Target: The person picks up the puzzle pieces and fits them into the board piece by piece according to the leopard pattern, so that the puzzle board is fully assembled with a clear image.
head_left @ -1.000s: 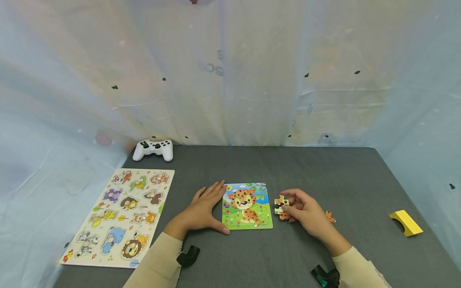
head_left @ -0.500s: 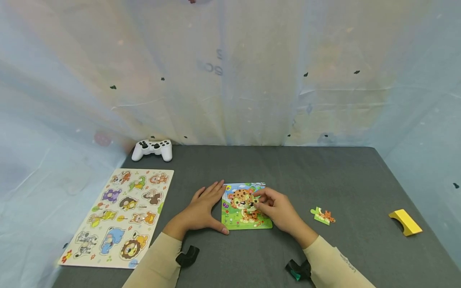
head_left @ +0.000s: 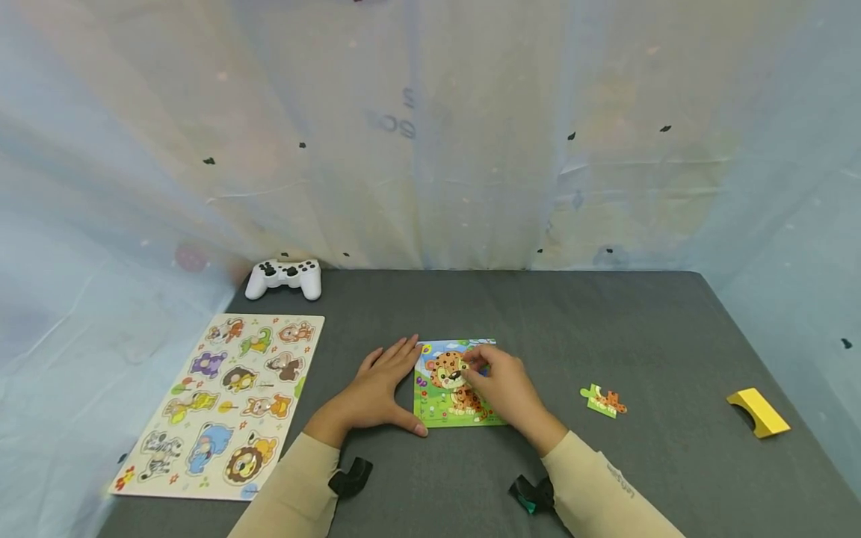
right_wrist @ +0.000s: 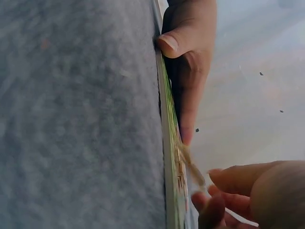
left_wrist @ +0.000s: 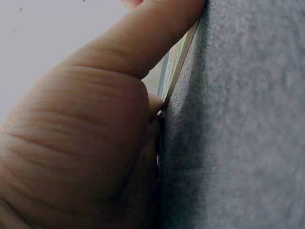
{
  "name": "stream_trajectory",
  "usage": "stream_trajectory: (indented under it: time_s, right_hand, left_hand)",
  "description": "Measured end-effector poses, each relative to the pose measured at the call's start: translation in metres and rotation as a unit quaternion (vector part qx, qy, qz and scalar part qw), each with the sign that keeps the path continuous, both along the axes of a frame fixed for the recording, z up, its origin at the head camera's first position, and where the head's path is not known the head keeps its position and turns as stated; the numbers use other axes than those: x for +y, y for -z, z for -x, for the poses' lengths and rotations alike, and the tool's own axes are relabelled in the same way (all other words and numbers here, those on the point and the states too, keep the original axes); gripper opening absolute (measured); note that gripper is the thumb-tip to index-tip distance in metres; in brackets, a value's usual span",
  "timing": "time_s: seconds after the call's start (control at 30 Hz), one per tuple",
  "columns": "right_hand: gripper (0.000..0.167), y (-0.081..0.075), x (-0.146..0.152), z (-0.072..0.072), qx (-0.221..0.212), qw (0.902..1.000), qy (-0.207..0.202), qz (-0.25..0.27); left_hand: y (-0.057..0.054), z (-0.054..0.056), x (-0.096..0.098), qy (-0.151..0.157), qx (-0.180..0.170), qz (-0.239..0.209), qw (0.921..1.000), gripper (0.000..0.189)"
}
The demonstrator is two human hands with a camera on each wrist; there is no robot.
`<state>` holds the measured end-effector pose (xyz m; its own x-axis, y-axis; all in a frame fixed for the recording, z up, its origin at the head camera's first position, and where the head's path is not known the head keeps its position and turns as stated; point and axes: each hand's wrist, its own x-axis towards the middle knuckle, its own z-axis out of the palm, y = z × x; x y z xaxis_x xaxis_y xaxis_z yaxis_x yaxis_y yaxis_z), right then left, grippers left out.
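Observation:
A small leopard jigsaw puzzle [head_left: 437, 413] with a green and blue background lies in its flat board at mid-table. My left hand [head_left: 377, 396] rests at the board's left side, fingers straight and spread, with the thumb at the lower left corner. Over the leopard's face, my right hand [head_left: 506, 388] pinches a jigsaw piece [right_wrist: 192, 167] between thumb and fingers. In the right wrist view that piece stands tilted, its lower end at the puzzle's surface. My right hand hides the board's right part in the head view. Another jigsaw piece [head_left: 603, 402], green and orange, lies to the right.
On the left lies a large white animal puzzle board [head_left: 218, 415]. Behind it is a white game controller [head_left: 284, 279]. A yellow arch block [head_left: 758, 413] sits near the right edge of the grey table [head_left: 646, 329].
My right hand has carried the jigsaw piece left from beside the board to over the leopard's face, uncovering the loose piece at right. My left hand has stayed in place.

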<state>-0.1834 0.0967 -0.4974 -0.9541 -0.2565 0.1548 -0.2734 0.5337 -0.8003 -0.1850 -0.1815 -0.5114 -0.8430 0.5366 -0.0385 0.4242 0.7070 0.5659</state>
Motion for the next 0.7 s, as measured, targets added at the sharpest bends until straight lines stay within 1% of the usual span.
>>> stream_trajectory:
  time_s: [0.07,0.1,0.17,0.23,0.3,0.37,0.4,0.47,0.57,0.7]
  right_hand:
    - [0.015,-0.001,0.000,-0.003,0.043,0.9982,0.008,-0.041]
    - [0.016,-0.002,0.001,-0.005,0.066,0.9958,0.003,-0.065]
    - [0.017,-0.004,0.002,-0.009,0.112,0.9869,-0.028,-0.112]
    - [0.023,-0.008,0.004,-0.014,0.148,0.9723,-0.077,-0.164]
    - [0.030,-0.010,0.004,-0.018,0.173,0.9523,-0.126,-0.217]
    - [0.039,-0.011,0.005,-0.023,0.173,0.9366,-0.161,-0.259]
    - [0.041,-0.012,0.005,-0.025,0.169,0.9312,-0.170,-0.274]
    - [0.044,-0.012,0.005,-0.027,0.160,0.9251,-0.178,-0.295]
    - [0.045,-0.012,0.005,-0.028,0.152,0.9221,-0.180,-0.306]
    - [0.045,-0.011,0.006,-0.028,0.148,0.9216,-0.184,-0.308]
  left_hand:
    - [-0.001,0.000,0.000,0.000,-0.002,0.001,1.0000,0.143]
    - [-0.001,0.000,0.000,0.000,-0.001,0.002,1.0000,0.143]
    - [0.000,0.000,0.000,-0.001,0.001,0.002,1.0000,0.143]
    - [0.000,0.000,0.000,-0.002,0.002,0.001,1.0000,0.143]
    - [0.001,0.001,0.000,-0.001,0.003,-0.001,1.0000,0.143]
    - [0.001,0.001,0.000,0.000,0.002,-0.003,1.0000,0.143]
    - [0.001,0.001,0.000,0.001,0.002,-0.003,1.0000,0.143]
    - [0.000,0.001,0.000,0.002,0.001,-0.003,1.0000,0.143]
    - [0.001,0.001,0.000,0.002,0.003,-0.002,1.0000,0.143]
    - [0.002,0.000,0.000,0.000,0.003,-0.003,1.0000,0.143]
